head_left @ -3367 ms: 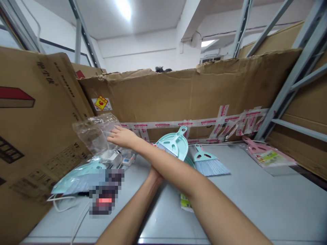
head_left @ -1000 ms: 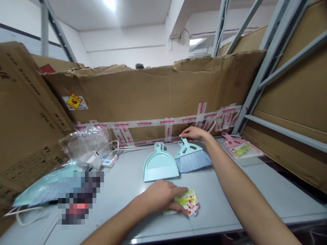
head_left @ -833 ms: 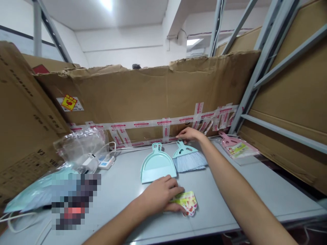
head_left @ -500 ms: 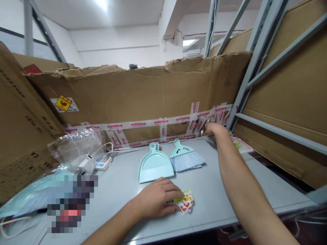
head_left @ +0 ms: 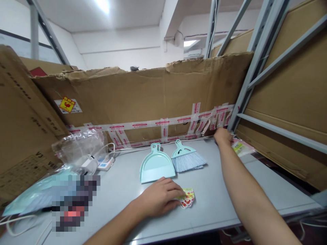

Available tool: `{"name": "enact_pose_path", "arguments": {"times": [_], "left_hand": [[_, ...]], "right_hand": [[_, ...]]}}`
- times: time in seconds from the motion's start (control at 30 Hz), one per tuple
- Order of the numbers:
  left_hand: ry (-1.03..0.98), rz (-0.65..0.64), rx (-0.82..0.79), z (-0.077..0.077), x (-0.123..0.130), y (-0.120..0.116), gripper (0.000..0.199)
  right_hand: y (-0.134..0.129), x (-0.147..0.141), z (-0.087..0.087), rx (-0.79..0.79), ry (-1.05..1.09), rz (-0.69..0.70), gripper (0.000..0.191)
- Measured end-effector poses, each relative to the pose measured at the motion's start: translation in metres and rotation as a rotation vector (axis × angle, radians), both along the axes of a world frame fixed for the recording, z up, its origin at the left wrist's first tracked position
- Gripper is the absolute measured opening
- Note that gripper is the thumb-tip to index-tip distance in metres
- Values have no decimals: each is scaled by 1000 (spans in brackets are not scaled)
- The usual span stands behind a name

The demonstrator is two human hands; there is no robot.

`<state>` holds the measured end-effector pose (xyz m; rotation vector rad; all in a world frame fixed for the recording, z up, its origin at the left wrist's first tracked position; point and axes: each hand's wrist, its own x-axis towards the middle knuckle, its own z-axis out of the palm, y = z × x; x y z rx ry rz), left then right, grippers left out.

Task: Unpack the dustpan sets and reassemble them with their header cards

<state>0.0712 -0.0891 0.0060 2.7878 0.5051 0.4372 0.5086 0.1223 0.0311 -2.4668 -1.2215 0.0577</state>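
A bright paper card [head_left: 187, 198] is pressed onto the grey table [head_left: 204, 204] by the left hand [head_left: 159, 197], which lies open and does not pinch it. The right hand [head_left: 223, 136] is curled at the table's back edge, beside a bagged pink dustpan set [head_left: 241, 148]; whether it has hold of anything cannot be told.

place: stockroom or packing area | far: torn cardboard carton sheet [head_left: 143, 95] banded with red-printed packing tape [head_left: 163, 124] | right: grey steel shelving rack [head_left: 258, 61] | near: pale work table [head_left: 217, 194]
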Motion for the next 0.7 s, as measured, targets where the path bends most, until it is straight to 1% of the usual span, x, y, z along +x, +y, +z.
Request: {"name": "enact_pose_path", "arguments": {"times": [0.07, 0.1, 0.17, 0.23, 0.3, 0.37, 0.43, 0.47, 0.5, 0.53, 0.57, 0.6, 0.63, 0.7], "left_hand": [[-6, 5, 3, 1, 1, 0, 38], [-10, 8, 8, 2, 1, 0, 38], [-30, 9, 11, 5, 1, 0, 37], [-91, 16, -8, 8, 1, 0, 36], [-212, 52, -68, 10, 0, -1, 35], [-359, 130, -175, 12, 0, -2, 33], [-484, 210, -334, 10, 1, -1, 38], [-545, 232, -435, 8, 3, 0, 47], [-616, 237, -547, 5, 5, 3, 61], [-698, 228, -662, 2, 6, 6, 78], [-793, 222, -774, -1, 8, 9, 93], [-894, 231, -870, -4, 9, 12, 104], [-993, 271, -944, -6, 10, 16, 108], [-1156, 420, -1016, -5, 9, 22, 101]], "right_hand": [[0, 1, 7, -27, 19, -17, 46], [1, 2, 13, -51, 27, -19, 47], [1, 2, 32, -89, 30, 26, 47], [-2, -1, 58, -77, 25, 128, 38], [-10, -10, 87, 30, 25, 273, 27], [-23, -29, 115, 206, 36, 371, 22], [-40, -60, 137, 458, 46, 458, 24], [-49, -79, 146, 550, 77, 533, 27], [-57, -99, 152, 614, 125, 622, 30], [-64, -119, 156, 631, 189, 717, 31], [-70, -138, 157, 605, 257, 822, 31], [-74, -156, 157, 573, 322, 907, 28], [-76, -171, 156, 552, 372, 969, 25], [-78, -191, 152, 554, 445, 1019, 20]]}}
